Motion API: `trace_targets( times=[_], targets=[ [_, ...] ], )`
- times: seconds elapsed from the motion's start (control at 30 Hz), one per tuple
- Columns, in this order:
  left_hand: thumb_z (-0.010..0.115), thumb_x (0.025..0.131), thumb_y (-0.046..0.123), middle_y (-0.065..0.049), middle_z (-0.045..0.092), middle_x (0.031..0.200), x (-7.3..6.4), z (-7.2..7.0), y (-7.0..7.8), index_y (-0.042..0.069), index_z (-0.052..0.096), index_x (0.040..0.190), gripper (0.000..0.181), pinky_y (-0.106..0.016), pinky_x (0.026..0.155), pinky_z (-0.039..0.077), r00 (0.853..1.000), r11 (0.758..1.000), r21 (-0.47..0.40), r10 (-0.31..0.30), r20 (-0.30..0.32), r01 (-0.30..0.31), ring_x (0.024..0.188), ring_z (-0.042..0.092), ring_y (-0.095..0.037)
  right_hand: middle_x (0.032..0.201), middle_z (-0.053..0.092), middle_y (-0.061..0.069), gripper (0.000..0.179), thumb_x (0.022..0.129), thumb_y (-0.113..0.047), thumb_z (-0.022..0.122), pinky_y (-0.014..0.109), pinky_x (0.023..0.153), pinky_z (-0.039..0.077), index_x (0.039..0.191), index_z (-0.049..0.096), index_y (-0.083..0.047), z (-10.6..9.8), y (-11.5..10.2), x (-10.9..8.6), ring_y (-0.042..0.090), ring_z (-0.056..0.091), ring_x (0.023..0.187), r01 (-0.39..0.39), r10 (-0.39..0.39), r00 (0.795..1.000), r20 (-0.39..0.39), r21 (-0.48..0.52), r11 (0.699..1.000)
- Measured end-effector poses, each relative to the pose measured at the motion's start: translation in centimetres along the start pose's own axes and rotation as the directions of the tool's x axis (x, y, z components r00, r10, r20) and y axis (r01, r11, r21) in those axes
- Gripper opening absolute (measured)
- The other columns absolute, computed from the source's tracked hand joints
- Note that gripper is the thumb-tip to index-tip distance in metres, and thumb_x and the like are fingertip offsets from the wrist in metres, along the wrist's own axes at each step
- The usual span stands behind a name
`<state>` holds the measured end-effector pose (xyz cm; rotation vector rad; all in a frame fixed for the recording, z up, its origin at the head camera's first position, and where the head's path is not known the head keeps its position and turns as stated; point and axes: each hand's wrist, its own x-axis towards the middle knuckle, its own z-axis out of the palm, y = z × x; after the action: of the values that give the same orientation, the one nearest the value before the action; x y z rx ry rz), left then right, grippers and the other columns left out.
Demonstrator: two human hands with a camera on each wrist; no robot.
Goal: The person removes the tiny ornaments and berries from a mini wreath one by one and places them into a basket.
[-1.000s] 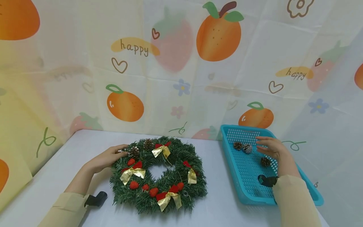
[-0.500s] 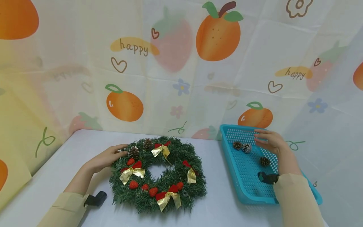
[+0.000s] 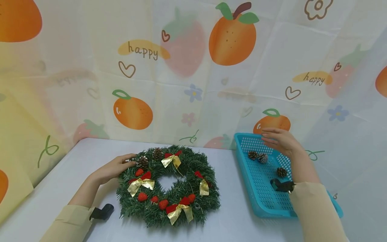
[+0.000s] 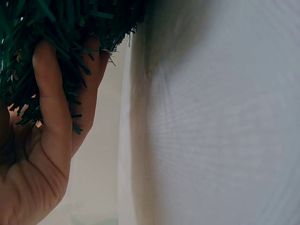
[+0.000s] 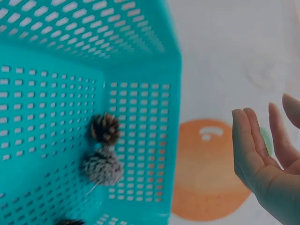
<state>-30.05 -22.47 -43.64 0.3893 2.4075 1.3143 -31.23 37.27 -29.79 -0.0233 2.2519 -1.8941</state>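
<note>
Beige fabric sleeves (image 3: 317, 211) come in from the near edge, over a white-covered table (image 3: 232, 191). On its left half lies the wreath (image 3: 193, 163), a thick ring of bristly green needles. Along its near side sit a shiny gold bow (image 3: 180, 212) with red loops and rough red berries (image 3: 163, 204). The left hand (image 3: 112, 168) grips its far left edge, fingers bent among the needles, just beside a scaly pine cone (image 3: 142, 163). To the right, a blue plastic basket (image 3: 248, 188) with perforated walls holds loose cones (image 3: 282, 172), one frosted white. By its far end, the right hand (image 3: 284, 141) hangs raised, fingers extended, holding nothing. Behind, a creased cloth (image 3: 178, 107) bears printed fruit.
</note>
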Motion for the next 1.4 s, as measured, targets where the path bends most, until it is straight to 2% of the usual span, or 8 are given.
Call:
trace_targets(
  times=[0.1, 0.23, 0.37, 0.5, 0.67, 0.87, 1.17, 1.4],
  targets=[
    [0.046, 0.105, 0.040, -0.036, 0.011, 0.160, 0.0, 0.0, 0.0, 0.002, 0.018, 0.158, 0.071, -0.067, 0.095, 0.046, 1.000, 1.000, -0.005, 0.003, 0.001, -0.003, 0.144, 0.016, -0.061, 0.105, 0.065, -0.022, 0.061, 0.101, -0.021, 0.058, 0.020, 0.092, 0.055, 0.151, 0.031, -0.001, 1.2, -0.7, 0.1, -0.004, 0.068, 0.097, 0.033, -0.031, 0.999, 0.024, -0.073, 0.997],
    [0.046, 0.105, 0.040, -0.035, 0.012, 0.160, 0.0, 0.0, 0.0, 0.002, 0.019, 0.158, 0.071, -0.068, 0.095, 0.045, 1.000, 1.000, -0.006, 0.004, 0.002, -0.004, 0.144, 0.016, -0.061, 0.109, 0.064, -0.020, 0.063, 0.102, -0.020, 0.055, 0.019, 0.093, 0.055, 0.153, 0.027, 0.005, 2.8, -1.4, 0.4, -0.005, 0.067, 0.099, 0.074, -0.065, 0.996, 0.064, -0.150, 0.986],
    [0.046, 0.104, 0.042, -0.034, 0.010, 0.161, 0.0, 0.0, -0.1, 0.004, 0.018, 0.158, 0.072, -0.074, 0.096, 0.040, 1.000, 1.000, -0.007, -0.001, 0.006, 0.001, 0.144, 0.011, -0.062, 0.137, 0.055, 0.006, 0.059, 0.104, -0.020, 0.052, 0.018, 0.094, 0.053, 0.152, 0.029, 0.005, 4.2, -1.8, 0.8, -0.007, 0.064, 0.101, 0.108, -0.089, 0.991, 0.097, -0.203, 0.973],
    [0.047, 0.104, 0.044, -0.033, 0.009, 0.162, 0.0, 0.0, -0.1, 0.005, 0.019, 0.158, 0.073, -0.074, 0.097, 0.040, 1.000, 1.000, -0.008, -0.005, 0.002, 0.005, 0.144, 0.011, -0.061, 0.157, 0.031, 0.027, 0.059, 0.104, -0.020, 0.052, 0.018, 0.096, 0.053, 0.152, 0.029, 0.005, 5.5, -2.1, 1.3, -0.008, 0.062, 0.101, 0.117, -0.095, 0.989, 0.118, -0.206, 0.972],
    [0.047, 0.103, 0.044, -0.033, 0.010, 0.162, 0.0, 0.0, 0.1, 0.005, 0.020, 0.158, 0.072, -0.073, 0.097, 0.040, 1.000, 1.000, -0.004, -0.005, -0.005, 0.005, 0.145, 0.011, -0.061, 0.157, 0.033, 0.026, 0.054, 0.104, -0.016, 0.051, 0.022, 0.101, 0.052, 0.151, 0.033, 0.003, 7.1, -2.3, 1.9, 0.000, 0.060, 0.109, 0.106, -0.083, 0.989, 0.122, -0.201, 0.974],
    [0.047, 0.104, 0.041, -0.034, 0.012, 0.161, 0.0, 0.1, 0.1, 0.003, 0.021, 0.157, 0.070, -0.072, 0.096, 0.043, 1.000, 1.000, 0.000, 0.012, -0.006, -0.012, 0.144, 0.013, -0.062, 0.156, 0.034, 0.027, 0.051, 0.103, -0.012, 0.051, 0.036, 0.110, 0.047, 0.149, 0.037, 0.002, 9.1, -2.5, 2.8, 0.021, 0.053, 0.128, 0.119, -0.086, 0.984, 0.154, -0.219, 0.968],
    [0.047, 0.104, 0.041, -0.035, 0.013, 0.160, 0.1, 0.0, -0.1, 0.001, 0.021, 0.157, 0.071, -0.071, 0.099, 0.042, 1.000, 1.000, 0.003, 0.014, -0.010, -0.014, 0.144, 0.014, -0.061, 0.154, 0.038, 0.026, 0.048, 0.102, -0.007, 0.051, 0.038, 0.109, 0.048, 0.148, 0.039, 0.003, 11.8, -2.6, 4.5, 0.004, 0.062, 0.105, 0.112, -0.076, 0.976, 0.202, -0.175, 0.978],
    [0.047, 0.104, 0.041, -0.035, 0.014, 0.160, 0.1, 0.1, 0.0, 0.001, 0.021, 0.157, 0.071, -0.071, 0.099, 0.042, 1.000, 1.000, 0.001, 0.010, -0.013, -0.010, 0.144, 0.015, -0.061, 0.154, 0.037, 0.028, 0.048, 0.101, -0.006, 0.052, 0.043, 0.112, 0.045, 0.147, 0.041, 0.003, 14.4, -2.9, 5.4, 0.033, 0.052, 0.132, 0.111, -0.075, 0.969, 0.236, -0.145, 0.983]
  ],
)
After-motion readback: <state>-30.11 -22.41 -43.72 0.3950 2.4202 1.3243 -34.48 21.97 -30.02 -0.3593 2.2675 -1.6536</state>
